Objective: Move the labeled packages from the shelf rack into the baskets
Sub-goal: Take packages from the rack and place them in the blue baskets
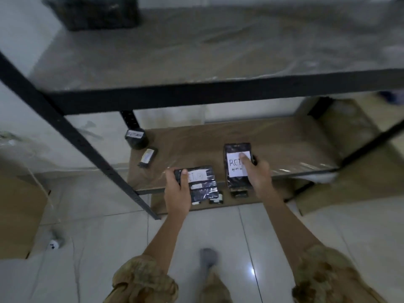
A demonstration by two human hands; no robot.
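Both arms reach forward and down to the lower shelf (284, 145) of the rack (87, 147). I see the left grip (177, 189) curled round the left end of a flat black package (203, 186), thumb over its white label, the writing too blurred to read. The right grip (258, 173) pinches a second black package (237, 149), thumb across a label reading "RET". Both packages are at the shelf's front edge. Two more lie back left: a round one (136, 138) marked "RETURN" and a small one (148, 157). Four in all.
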